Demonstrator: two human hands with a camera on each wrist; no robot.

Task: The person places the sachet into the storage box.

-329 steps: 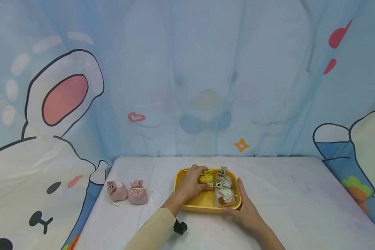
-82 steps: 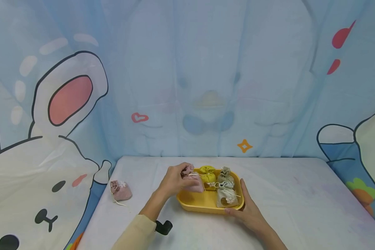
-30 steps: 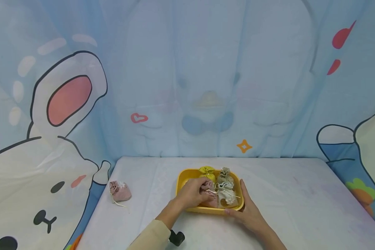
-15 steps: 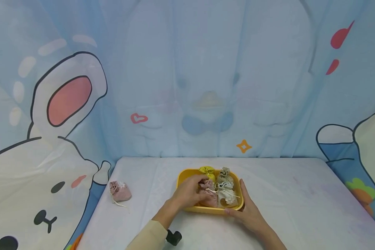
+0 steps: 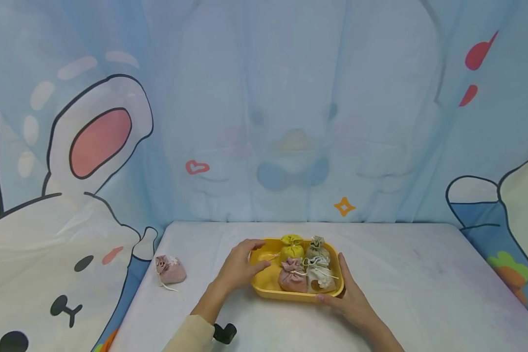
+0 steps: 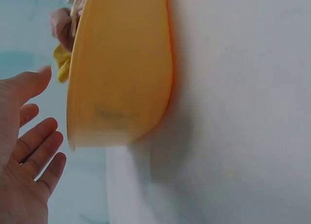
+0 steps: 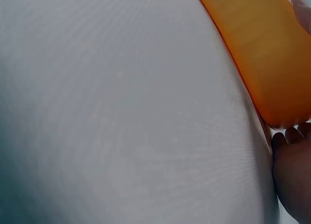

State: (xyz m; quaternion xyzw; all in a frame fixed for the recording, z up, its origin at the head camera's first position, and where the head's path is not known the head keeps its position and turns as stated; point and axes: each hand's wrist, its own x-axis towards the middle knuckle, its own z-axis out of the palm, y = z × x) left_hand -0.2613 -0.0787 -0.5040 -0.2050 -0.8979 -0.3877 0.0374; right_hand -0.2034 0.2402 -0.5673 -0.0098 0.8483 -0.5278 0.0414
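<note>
A yellow tray (image 5: 268,281) stands on the table, holding several small drawstring pouches. In its middle are a yellow pouch (image 5: 292,250) at the back and a pink pouch (image 5: 293,277) in front. To the right sit a grey-green pouch (image 5: 318,250) and a whitish pouch (image 5: 320,278) with a flower. My left hand (image 5: 239,264) hovers at the tray's left end, fingers spread and holding nothing; the left wrist view shows this hand (image 6: 24,151) apart from the tray wall (image 6: 121,68). My right hand (image 5: 349,298) grips the tray's right front corner, thumb on the front rim.
Another pink pouch (image 5: 171,271) with a pale string lies at the table's left side. The table (image 5: 413,283) has a white cover. A blue cartoon-print curtain (image 5: 290,98) hangs behind it. A black piece (image 5: 225,333) sits at my left wrist.
My left hand carried a pink pouch into the tray, set it before the yellow one, let go and drew back leftward. The right hand has stayed on the tray.
</note>
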